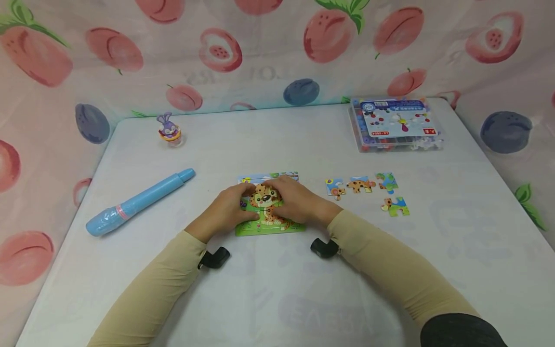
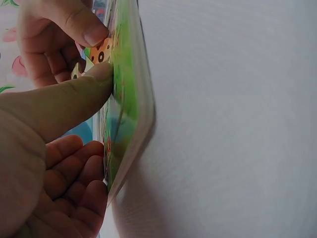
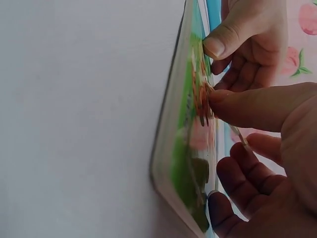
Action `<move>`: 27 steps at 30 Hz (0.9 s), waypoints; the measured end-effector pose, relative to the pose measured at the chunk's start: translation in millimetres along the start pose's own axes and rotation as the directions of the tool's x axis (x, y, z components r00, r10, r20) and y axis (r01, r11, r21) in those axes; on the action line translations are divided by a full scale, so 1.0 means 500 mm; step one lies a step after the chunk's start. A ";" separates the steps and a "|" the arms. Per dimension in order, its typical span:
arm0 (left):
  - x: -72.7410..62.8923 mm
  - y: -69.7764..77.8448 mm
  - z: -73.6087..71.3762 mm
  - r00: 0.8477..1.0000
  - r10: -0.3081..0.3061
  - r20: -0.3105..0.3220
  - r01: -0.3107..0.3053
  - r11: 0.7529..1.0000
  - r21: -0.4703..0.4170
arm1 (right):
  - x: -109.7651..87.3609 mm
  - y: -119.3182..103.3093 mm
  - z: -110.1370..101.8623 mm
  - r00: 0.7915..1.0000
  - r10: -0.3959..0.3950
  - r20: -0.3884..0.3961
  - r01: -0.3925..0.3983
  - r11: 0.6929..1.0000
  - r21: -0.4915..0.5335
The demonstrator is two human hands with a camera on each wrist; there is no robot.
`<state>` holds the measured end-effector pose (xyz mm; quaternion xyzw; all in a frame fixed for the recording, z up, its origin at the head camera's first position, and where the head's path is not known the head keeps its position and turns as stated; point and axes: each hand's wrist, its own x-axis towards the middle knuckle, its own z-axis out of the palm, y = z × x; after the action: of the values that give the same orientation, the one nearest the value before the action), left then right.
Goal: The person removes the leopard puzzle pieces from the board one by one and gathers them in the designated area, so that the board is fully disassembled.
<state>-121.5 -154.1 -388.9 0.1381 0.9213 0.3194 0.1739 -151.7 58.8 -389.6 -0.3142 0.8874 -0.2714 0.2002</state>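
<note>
A puzzle board (image 1: 270, 230) with a cartoon leopard cub on green grass lies on the table, under both hands. The left hand (image 1: 225, 207) rests at its left side. Its thumb touches the picture, and other fingers curve loosely by the board's edge in the left wrist view. From the right side, the right hand (image 1: 301, 202) pinches a puzzle piece between thumb and index finger. This spotted orange piece (image 2: 101, 52) tilts up from the board. Four-sided loose puzzle pieces (image 1: 361, 185) with spots and sky lie on the table to the right.
A light blue tube-shaped object (image 1: 143, 200) lies at the left. Behind it stands a small purple rabbit figure (image 1: 169, 130). At the back right is a clear plastic box (image 1: 396, 125) with colourful contents. A fruit-print cloth (image 1: 260, 62) hangs along the table's back edge.
</note>
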 end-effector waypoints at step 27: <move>0.000 0.001 0.004 1.000 -0.003 -0.004 0.003 1.000 0.007 | -0.070 0.050 -0.074 0.992 0.049 -0.112 -0.057 0.995 -0.076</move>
<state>-120.6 -153.0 -390.0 0.1367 0.9228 0.3164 0.1721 -157.3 111.6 -369.8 -0.2827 0.9152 -0.2478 0.1455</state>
